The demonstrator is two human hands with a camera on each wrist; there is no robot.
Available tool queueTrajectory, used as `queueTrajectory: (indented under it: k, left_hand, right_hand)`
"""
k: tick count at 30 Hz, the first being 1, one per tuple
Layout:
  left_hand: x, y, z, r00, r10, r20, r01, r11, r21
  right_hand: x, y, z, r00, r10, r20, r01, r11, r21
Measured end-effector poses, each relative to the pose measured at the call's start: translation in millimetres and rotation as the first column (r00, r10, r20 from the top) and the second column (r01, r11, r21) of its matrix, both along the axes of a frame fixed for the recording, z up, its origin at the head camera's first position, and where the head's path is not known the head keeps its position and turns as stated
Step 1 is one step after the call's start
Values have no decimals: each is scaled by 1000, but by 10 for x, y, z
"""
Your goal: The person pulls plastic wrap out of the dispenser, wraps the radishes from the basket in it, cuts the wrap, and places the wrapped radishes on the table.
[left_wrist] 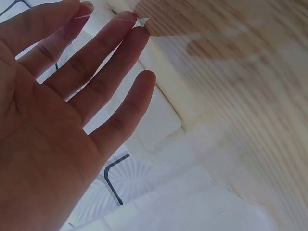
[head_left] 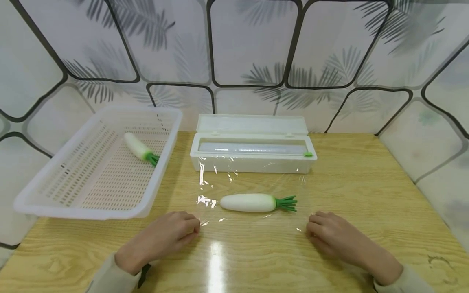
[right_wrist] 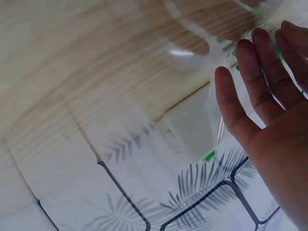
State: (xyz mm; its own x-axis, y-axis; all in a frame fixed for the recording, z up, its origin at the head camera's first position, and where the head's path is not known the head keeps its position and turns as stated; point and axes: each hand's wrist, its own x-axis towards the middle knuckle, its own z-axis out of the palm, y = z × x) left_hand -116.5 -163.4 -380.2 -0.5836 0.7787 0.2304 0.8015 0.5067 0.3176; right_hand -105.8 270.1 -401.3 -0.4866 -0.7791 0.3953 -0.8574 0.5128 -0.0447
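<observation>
Clear cling film [head_left: 207, 201] stretches from a white dispenser box [head_left: 253, 165] toward me. My left hand [head_left: 172, 232] pinches its near left corner between thumb and fingertips, the other fingers loosely extended in the left wrist view. At the near right corner my right hand [head_left: 337, 236] pinches the film too; its thumb tip is mostly cut off in the right wrist view. Between the hands and the box lies a white radish [head_left: 247, 202] with green stalks pointing right. Whether the film passes over or under it, I cannot tell. Inside the lidded box sits the film roll [head_left: 253, 148].
A white perforated basket [head_left: 146, 203] stands at the left, holding another white radish [head_left: 135, 145]. The box's lid [head_left: 253, 123] is raised, and a green slider [head_left: 307, 154] sits at its right front edge. Patterned covering [head_left: 253, 44] rises behind the wooden table [head_left: 366, 183].
</observation>
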Motion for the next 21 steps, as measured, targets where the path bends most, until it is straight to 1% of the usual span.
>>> queueTrajectory:
  k: [2,4,7,9,12,15,17,21]
  left_hand:
    - [3,-5,0,1000,5,-8,-5,1000,11]
    - [2,-5,2,999,23,-35,-22,999,26]
    - [-6,2,10,996,70,-56,-67,996,62]
    - [-16,12,22,992,112,-57,-107,991,79]
    - [-31,32,45,984,173,-36,-168,980,109]
    - [-51,58,72,973,228,-11,-225,965,136]
    - [-66,79,90,964,264,16,-264,953,151]
    - [-95,127,115,941,332,65,-339,927,160]
  right_hand:
    - [3,7,3,1000,-15,1,15,1000,-26]
    - [-7,9,14,999,-36,-7,36,997,-62]
    - [-33,10,55,997,-72,-25,69,990,-123]
    - [-55,10,92,995,-93,-30,88,984,-157]
    - [-85,9,145,992,-124,-34,116,977,-179]
    - [-117,1,182,989,-145,-13,139,970,-201]
    - [-141,-2,197,990,-142,15,141,961,-236]
    - [-199,4,215,989,-109,99,135,937,-321]
